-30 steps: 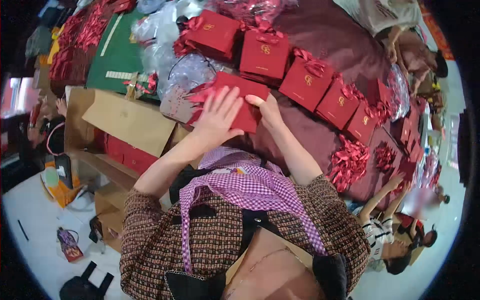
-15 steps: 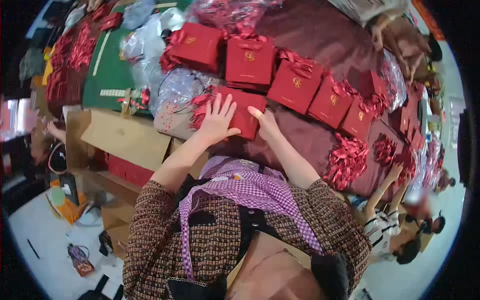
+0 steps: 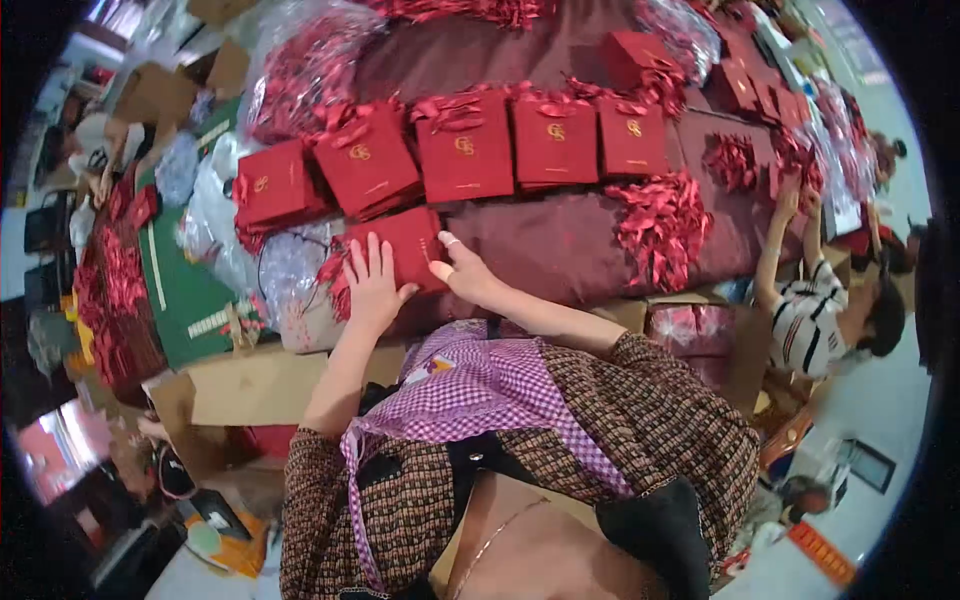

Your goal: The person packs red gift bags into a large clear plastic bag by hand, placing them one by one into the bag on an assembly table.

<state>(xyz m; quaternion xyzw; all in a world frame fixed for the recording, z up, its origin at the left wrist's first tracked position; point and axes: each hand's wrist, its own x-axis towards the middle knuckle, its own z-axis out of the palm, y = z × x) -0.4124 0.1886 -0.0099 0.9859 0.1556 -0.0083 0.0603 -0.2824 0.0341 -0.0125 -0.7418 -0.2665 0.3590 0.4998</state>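
Observation:
A red paper bag [image 3: 405, 240] lies on the dark red cloth near my body. My left hand [image 3: 373, 290] rests on its left part with the fingers spread. At its right edge is my right hand [image 3: 465, 270], thumb and fingers apart, touching the side of the bag. Beyond my hands stands a row of red bag stacks with gold print and ribbon handles, among them one stack [image 3: 465, 150] in the middle and another [image 3: 365, 165] to its left. Red ribbons show beside my left fingers.
A heap of red ribbons [image 3: 665, 235] lies to the right. Clear plastic bags [image 3: 290, 270] sit at the left by an open cardboard box [image 3: 255, 390]. Another person [image 3: 825, 320] works at the right side of the table. A green mat [image 3: 180, 290] is at the left.
The view has turned, so the table and bags appear shifted. My hands remain at the same red bag, with the left still spread on it.

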